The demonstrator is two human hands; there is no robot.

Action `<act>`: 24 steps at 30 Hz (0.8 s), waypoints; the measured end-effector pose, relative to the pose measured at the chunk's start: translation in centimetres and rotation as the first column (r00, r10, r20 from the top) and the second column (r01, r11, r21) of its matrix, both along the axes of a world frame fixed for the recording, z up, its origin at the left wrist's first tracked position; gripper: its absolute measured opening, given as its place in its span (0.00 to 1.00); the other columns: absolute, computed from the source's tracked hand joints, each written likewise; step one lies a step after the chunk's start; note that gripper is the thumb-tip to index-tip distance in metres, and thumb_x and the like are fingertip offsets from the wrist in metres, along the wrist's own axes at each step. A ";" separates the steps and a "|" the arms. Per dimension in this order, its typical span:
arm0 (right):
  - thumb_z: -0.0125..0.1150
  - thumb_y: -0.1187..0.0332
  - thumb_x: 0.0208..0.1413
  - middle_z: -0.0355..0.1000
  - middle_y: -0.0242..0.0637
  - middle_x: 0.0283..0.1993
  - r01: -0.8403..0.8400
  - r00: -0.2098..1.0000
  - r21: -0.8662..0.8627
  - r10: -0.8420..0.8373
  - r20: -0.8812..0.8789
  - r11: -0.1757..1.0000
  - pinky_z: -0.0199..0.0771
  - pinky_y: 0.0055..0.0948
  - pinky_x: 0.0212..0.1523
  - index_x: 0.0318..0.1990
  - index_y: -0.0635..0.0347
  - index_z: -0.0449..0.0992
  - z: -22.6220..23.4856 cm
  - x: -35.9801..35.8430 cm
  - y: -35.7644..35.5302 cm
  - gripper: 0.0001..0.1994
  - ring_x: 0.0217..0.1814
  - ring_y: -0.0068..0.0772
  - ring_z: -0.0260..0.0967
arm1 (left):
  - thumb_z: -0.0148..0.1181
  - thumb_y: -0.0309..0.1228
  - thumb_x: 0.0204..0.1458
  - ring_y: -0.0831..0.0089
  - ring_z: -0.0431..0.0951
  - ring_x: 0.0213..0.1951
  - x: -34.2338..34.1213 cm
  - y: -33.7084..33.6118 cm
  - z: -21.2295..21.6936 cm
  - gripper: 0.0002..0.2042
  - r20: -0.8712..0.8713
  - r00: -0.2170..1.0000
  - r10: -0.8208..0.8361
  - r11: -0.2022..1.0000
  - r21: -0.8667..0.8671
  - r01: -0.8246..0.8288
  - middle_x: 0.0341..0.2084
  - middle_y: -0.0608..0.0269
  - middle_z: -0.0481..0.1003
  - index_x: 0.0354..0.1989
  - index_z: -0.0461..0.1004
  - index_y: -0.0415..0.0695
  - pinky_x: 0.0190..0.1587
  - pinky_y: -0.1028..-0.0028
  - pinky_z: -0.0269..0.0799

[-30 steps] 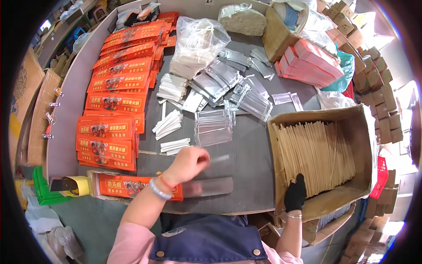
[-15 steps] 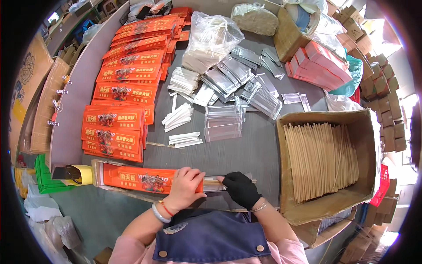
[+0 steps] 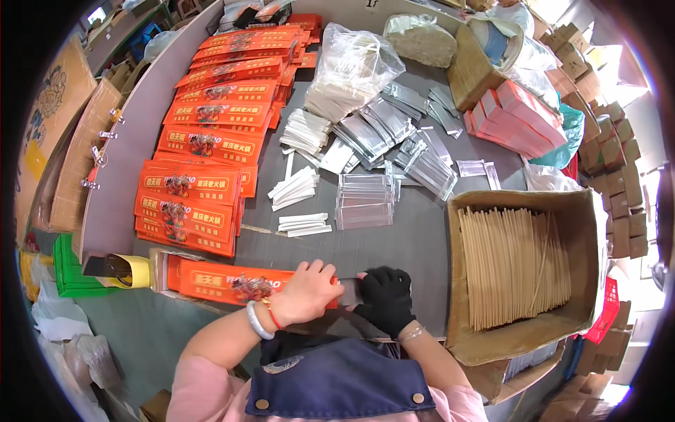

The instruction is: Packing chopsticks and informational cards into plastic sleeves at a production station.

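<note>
Where red packets [image 3: 186, 200] fan out, far left: overlapping stacks could slide if nudged.
Front packet [image 3: 218, 281]: flat, left end at a cardboard holder [image 3: 161, 271]; its right end might crease if pressed too hard.
Left hand [image 3: 305, 292]: bent fingers grasp that right end.
Right hand [image 3: 385, 301]: black-gloved, just beside; cannot tell whether it grips anything.
Carton [image 3: 586, 278], far right: wooden sticks [image 3: 513, 264] might spill if tipped.

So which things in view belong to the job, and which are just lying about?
Likely in the job:
red sleeve under the left grip
sleeve pile
sticks, boxed beside the right grip
clear packets
white packets

Seemingly just lying about:
green crate
red crate
cartons at far right
</note>
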State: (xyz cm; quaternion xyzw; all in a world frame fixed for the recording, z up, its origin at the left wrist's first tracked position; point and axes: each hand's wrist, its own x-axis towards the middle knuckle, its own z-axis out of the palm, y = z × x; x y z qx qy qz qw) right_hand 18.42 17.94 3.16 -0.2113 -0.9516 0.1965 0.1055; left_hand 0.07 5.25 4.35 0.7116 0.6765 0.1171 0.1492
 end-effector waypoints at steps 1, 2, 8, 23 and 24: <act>0.75 0.50 0.34 0.71 0.37 0.48 -0.008 0.998 -0.069 0.013 0.065 0.998 0.60 0.45 0.54 0.49 0.53 0.72 0.1 0.5 0.8 0.33 0.52 0.41 0.68 | 0.67 0.32 0.36 0.58 0.70 0.42 -1.0 0.7 2.0 0.15 -0.018 0.998 -0.061 0.997 -0.051 0.060 0.38 0.60 0.70 0.36 0.75 0.54 0.42 0.61 0.67; 0.75 0.50 0.35 0.72 0.36 0.46 -0.016 0.991 -0.144 0.035 0.128 0.989 0.60 0.45 0.53 0.49 0.53 0.73 0.4 1.1 1.3 0.32 0.51 0.42 0.68 | 0.67 0.32 0.36 0.58 0.70 0.40 -2.0 1.0 3.4 0.12 -0.033 0.993 -0.118 0.988 -0.108 0.113 0.36 0.60 0.69 0.32 0.74 0.52 0.40 0.61 0.68; 0.76 0.52 0.35 0.72 0.38 0.41 0.178 0.984 -0.010 -0.179 -0.026 0.984 0.61 0.41 0.51 0.46 0.58 0.73 2.7 3.3 3.1 0.30 0.46 0.43 0.69 | 0.63 0.19 0.32 0.52 0.71 0.50 -13.0 -0.7 4.0 0.17 -0.108 0.967 0.230 0.941 0.279 -0.192 0.46 0.54 0.71 0.36 0.76 0.42 0.53 0.59 0.69; 0.73 0.48 0.38 0.71 0.39 0.42 -0.041 0.991 0.045 0.035 0.131 0.998 0.59 0.44 0.53 0.47 0.57 0.72 2.6 2.2 0.7 0.31 0.47 0.44 0.67 | 0.76 0.50 0.34 0.44 0.52 0.67 -0.7 -5.7 -4.3 0.47 0.278 0.667 0.691 0.703 -0.043 -0.710 0.63 0.46 0.58 0.62 0.64 0.36 0.69 0.45 0.41; 0.72 0.47 0.39 0.70 0.39 0.44 -0.065 0.988 -0.066 0.073 0.138 0.996 0.56 0.47 0.56 0.48 0.58 0.72 1.6 1.9 0.5 0.32 0.49 0.44 0.66 | 0.76 0.50 0.34 0.45 0.51 0.68 -0.6 -5.4 -4.4 0.47 0.258 0.670 0.696 0.701 -0.043 -0.712 0.64 0.45 0.58 0.62 0.63 0.35 0.69 0.45 0.40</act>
